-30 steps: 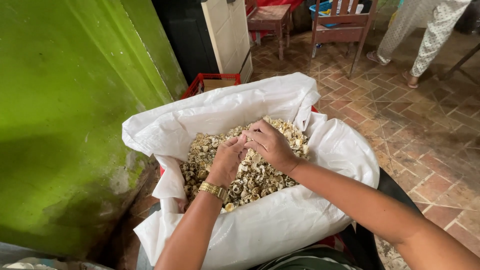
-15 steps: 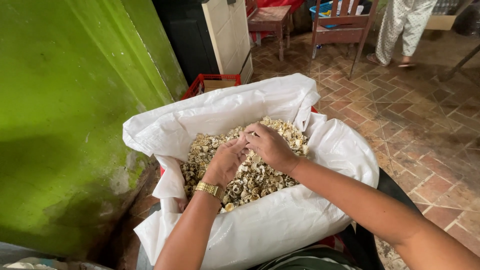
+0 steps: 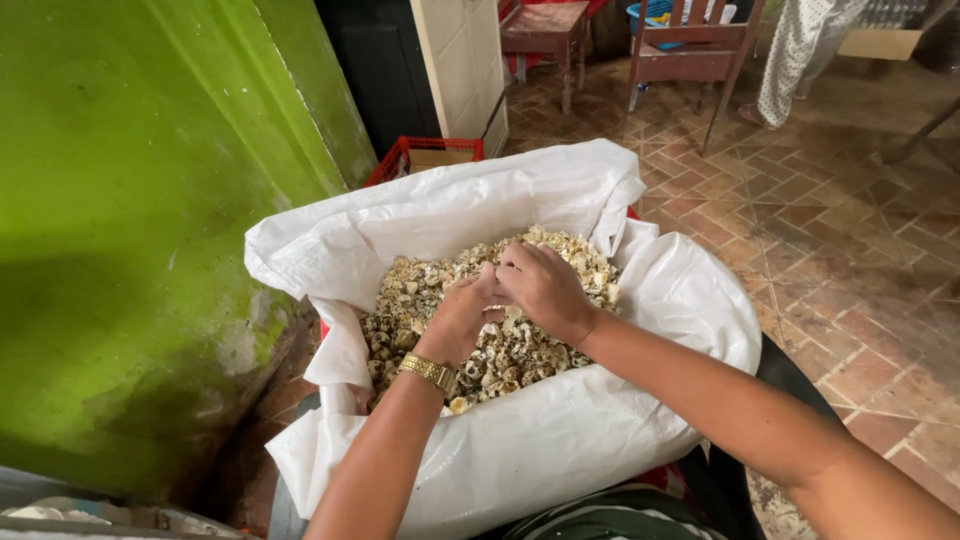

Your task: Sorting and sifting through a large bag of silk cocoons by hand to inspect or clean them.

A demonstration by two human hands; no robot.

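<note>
A white sack (image 3: 560, 440), mouth rolled open, is seen from above, filled with small pale shells (image 3: 420, 300) heaped to near the rim. The left hand (image 3: 462, 318) is held over the middle of the heap, fingers curled together; a gold watch (image 3: 428, 372) is worn on its wrist. The right hand (image 3: 545, 288) is set just beside it, fingertips met with those of the left, fingers bent and closed. A small piece appears to be pinched between the two hands, but what it is cannot be told. A green wall (image 3: 130, 230) is seen close on the left. A red crate (image 3: 425, 157) is placed behind the sack. Brick floor (image 3: 860, 260) is laid to the right. A wooden chair (image 3: 690, 55) and a stool (image 3: 543, 25) are stood farther back, with another person's patterned trouser leg (image 3: 795, 55) near the chair.
</note>
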